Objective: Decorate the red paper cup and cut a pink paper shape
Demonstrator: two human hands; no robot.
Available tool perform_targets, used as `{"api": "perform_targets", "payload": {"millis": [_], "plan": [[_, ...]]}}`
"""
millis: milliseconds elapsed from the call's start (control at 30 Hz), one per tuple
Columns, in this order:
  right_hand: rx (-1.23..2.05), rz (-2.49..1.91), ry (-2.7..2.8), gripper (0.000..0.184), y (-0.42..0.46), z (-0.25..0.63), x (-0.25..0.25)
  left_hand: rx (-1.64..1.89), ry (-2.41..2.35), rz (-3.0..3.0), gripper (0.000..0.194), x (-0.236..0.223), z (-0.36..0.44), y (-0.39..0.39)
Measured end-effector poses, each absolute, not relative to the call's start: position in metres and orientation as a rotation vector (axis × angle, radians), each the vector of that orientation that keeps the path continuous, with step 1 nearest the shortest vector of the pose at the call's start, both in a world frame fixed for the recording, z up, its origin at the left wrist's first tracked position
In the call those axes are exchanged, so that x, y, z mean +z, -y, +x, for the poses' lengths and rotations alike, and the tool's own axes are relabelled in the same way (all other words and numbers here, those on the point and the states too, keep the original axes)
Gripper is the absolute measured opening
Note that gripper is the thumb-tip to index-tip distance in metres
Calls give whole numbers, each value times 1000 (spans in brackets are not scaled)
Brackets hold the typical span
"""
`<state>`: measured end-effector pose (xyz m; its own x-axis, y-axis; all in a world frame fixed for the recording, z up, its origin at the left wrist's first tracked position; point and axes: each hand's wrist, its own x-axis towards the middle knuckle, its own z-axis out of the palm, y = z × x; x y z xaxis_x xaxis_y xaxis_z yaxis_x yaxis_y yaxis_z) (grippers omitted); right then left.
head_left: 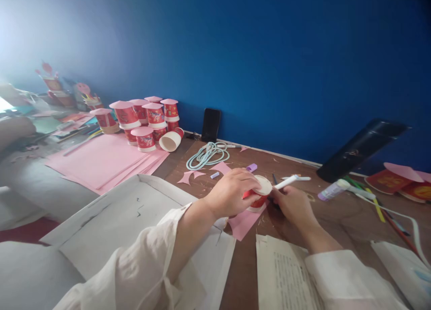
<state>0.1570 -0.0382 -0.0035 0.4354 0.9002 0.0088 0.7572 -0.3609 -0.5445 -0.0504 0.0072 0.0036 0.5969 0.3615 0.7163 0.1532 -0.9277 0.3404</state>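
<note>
An upside-down red paper cup [258,202] stands with its pale base up on a piece of pink paper [244,227]. My left hand [235,189] is closed around the cup from the left, its fingers over the side and the rim of the base. My right hand [298,207] grips a white pen-like stick [286,182] just right of the cup; its exact kind is unclear. Pink paper scraps [185,178] and a purple cap [251,167] lie beyond my left hand. A glue stick [333,189] with a purple-and-white label lies to the right.
Several red cups with pink paper tops [145,139] are stacked at back left, behind pink sheets [111,159]. A pale blue cord [207,156], a phone [211,125] and a leaning black bottle [360,148] are along the blue wall. An open-paged booklet [286,274] lies in front.
</note>
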Motion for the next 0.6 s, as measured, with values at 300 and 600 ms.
{"api": "perform_targets", "payload": {"millis": [300,600], "plan": [[412,-2171,1441,38,27,156,-1,1232,-425,2557,10,2,-50,-8],[582,-2099,1468,29,13,157,0,1254,-404,2552,12,2,-50,-8]]}}
